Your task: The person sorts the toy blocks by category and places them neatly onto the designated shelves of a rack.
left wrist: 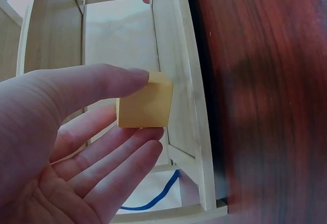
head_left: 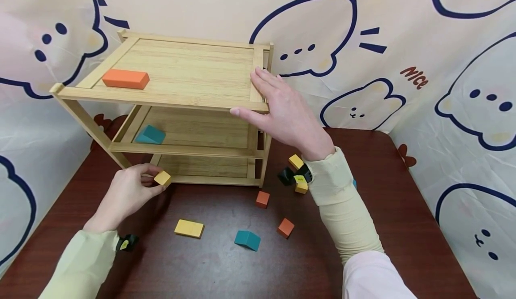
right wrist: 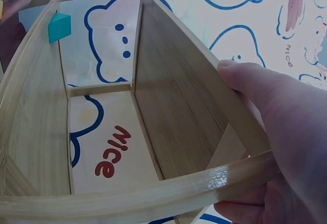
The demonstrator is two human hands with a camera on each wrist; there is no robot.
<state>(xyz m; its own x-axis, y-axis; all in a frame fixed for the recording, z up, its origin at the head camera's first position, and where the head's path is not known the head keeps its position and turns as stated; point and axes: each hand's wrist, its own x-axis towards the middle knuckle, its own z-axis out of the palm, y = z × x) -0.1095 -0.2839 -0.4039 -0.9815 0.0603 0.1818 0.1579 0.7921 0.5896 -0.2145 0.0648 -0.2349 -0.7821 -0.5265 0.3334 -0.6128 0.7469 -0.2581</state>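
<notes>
Your left grip (head_left: 131, 192) pinches a small yellow cube-shaped block (head_left: 163, 178) between thumb and fingers, at the front left of the pale wooden three-tier shelf (head_left: 187, 97), by the gap between the bottom tier (head_left: 201, 168) and the middle tier (head_left: 209, 131). Your right grip (head_left: 288, 111) is released, its fingers extended over the right end of the top tier (head_left: 193, 68) and its thumb on the front rail. Above your left grip, a teal triangular block (head_left: 151, 134) sits on the middle tier, and higher up an orange rectangular block (head_left: 126, 79) lies on the top tier. On the dark red-brown wood-grain counter (head_left: 306, 267), nearer you and right of your left grip, lies a flat yellow rectangular block (head_left: 189, 228); farther right is a teal wedge-shaped block (head_left: 247, 240). Below your right grip are two orange-red cubes, one near the shelf (head_left: 262, 199), the other nearer you (head_left: 285, 228). Beside your right wrist are two yellow blocks (head_left: 296, 161), the nearer partly hidden by a black wrist camera (head_left: 287, 177).
</notes>
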